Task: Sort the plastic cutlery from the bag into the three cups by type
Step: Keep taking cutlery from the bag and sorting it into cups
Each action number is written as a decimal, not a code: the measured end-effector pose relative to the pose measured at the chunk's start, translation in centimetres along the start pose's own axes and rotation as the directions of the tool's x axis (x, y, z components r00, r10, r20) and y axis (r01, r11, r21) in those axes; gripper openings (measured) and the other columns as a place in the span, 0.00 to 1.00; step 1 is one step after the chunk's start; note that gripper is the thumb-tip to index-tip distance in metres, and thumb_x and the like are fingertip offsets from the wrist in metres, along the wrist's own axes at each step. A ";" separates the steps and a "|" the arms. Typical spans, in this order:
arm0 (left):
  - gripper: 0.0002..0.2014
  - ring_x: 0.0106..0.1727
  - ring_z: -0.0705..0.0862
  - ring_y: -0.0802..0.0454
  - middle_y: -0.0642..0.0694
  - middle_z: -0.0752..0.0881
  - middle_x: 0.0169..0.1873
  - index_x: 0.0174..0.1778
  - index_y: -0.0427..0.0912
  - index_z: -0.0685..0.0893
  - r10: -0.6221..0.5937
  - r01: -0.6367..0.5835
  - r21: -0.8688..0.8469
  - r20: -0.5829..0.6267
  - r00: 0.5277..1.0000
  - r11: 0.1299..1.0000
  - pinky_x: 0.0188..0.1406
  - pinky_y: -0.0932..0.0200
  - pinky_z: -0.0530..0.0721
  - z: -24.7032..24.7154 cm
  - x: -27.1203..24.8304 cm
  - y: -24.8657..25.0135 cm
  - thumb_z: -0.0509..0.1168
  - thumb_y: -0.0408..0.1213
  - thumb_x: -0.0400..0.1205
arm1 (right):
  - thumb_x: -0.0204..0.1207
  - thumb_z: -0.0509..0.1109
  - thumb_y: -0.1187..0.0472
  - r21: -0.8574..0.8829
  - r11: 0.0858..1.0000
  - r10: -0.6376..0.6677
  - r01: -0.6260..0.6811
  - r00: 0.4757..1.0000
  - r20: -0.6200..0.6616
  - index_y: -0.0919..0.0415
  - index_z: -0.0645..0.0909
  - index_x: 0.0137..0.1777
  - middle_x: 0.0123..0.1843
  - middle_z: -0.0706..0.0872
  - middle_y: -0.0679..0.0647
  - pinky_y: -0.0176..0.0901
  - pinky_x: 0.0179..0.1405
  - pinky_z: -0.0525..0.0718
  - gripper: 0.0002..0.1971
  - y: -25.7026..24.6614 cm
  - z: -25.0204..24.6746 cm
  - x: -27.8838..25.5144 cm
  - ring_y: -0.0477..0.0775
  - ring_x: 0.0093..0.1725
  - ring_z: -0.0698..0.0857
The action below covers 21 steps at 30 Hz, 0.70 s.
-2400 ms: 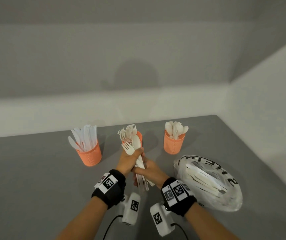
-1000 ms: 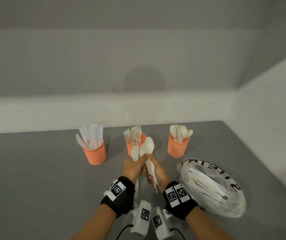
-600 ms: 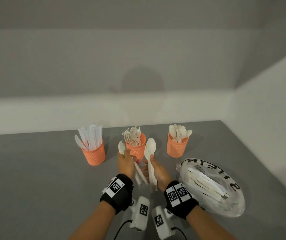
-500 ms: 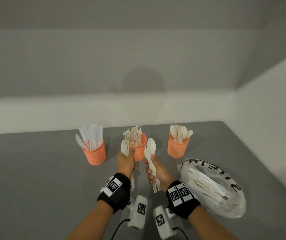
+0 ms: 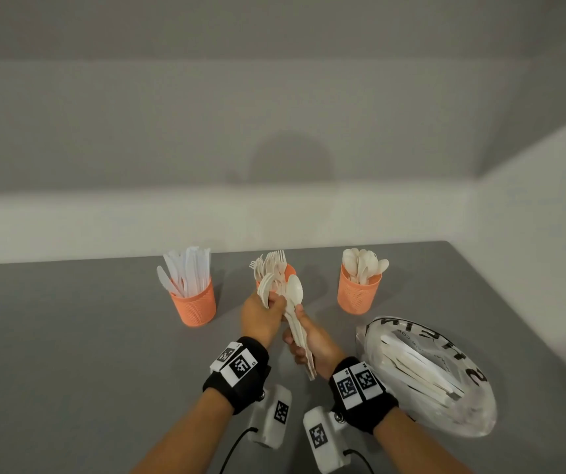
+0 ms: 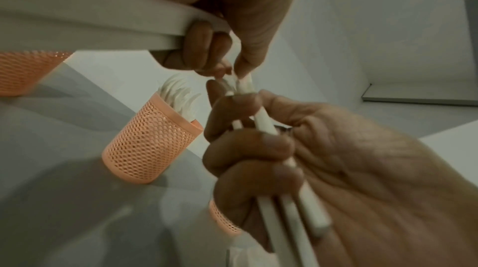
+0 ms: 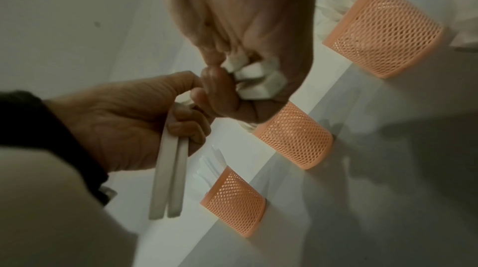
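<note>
Half a second ago the two hands stood apart, each with its own cutlery; now they have come back together in front of the middle cup, knuckles nearly touching. The left hand has its fingers curled round a few white pieces whose heads fan out above its fist, just in front of the forks cup; in the right wrist view cut handle ends show inside its closed grip. The right hand grips a bundle of handles slanting down toward the wrist, with one spoon standing tallest above its thumb. From the left wrist view the right fingers wrap round the handles, and the left fingertips pinch at the top of that same bundle.

On the grey table three orange mesh cups stand in a row beyond the hands: the knives cup on the left, the forks cup in the middle, the spoons cup on the right, each well filled. The clear plastic bag lies near the right wrist, to the right of it, with more white cutlery inside. Both wrists wear black bands with square printed markers.
</note>
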State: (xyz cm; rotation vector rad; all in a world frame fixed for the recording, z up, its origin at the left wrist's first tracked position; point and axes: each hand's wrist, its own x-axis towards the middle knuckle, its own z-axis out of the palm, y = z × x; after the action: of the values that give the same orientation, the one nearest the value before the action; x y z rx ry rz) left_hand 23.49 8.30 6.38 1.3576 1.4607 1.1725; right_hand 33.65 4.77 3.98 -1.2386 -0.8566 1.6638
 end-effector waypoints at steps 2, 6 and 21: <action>0.04 0.37 0.83 0.46 0.43 0.85 0.36 0.46 0.34 0.80 -0.028 0.027 -0.027 -0.054 0.998 0.999 0.31 0.66 0.79 0.1 0.2 -0.1 0.62 0.30 0.79 | 0.85 0.45 0.43 0.032 0.999 -0.024 0.026 0.999 -0.036 0.55 0.78 0.49 0.25 0.73 0.49 0.30 0.15 0.63 0.23 -0.1 -0.1 0.1 0.41 0.16 0.66; 0.05 0.29 0.81 0.51 0.39 0.85 0.35 0.48 0.36 0.81 -0.117 0.108 -0.174 -0.044 0.992 0.979 0.22 0.64 0.73 0.3 -0.1 -0.5 0.61 0.31 0.80 | 0.86 0.46 0.47 -0.010 0.995 -0.100 0.099 0.992 -0.077 0.62 0.79 0.52 0.26 0.77 0.50 0.33 0.18 0.71 0.24 0.1 -0.4 0.4 0.43 0.18 0.72; 0.15 0.23 0.79 0.51 0.45 0.78 0.20 0.31 0.37 0.75 -0.345 0.366 -0.330 0.125 0.930 0.870 0.24 0.61 0.79 -0.2 0.1 -2.9 0.54 0.30 0.84 | 0.80 0.52 0.73 -0.174 0.978 -0.154 0.112 0.955 -0.252 0.62 0.77 0.49 0.33 0.79 0.53 0.31 0.30 0.78 0.12 -1.1 -2.5 0.4 0.46 0.30 0.77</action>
State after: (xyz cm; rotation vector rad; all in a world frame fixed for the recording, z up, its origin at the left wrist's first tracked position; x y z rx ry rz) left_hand 22.55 8.42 3.62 0.8299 1.3120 1.0721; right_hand 36.22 5.59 4.12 -1.4401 -0.8974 1.3075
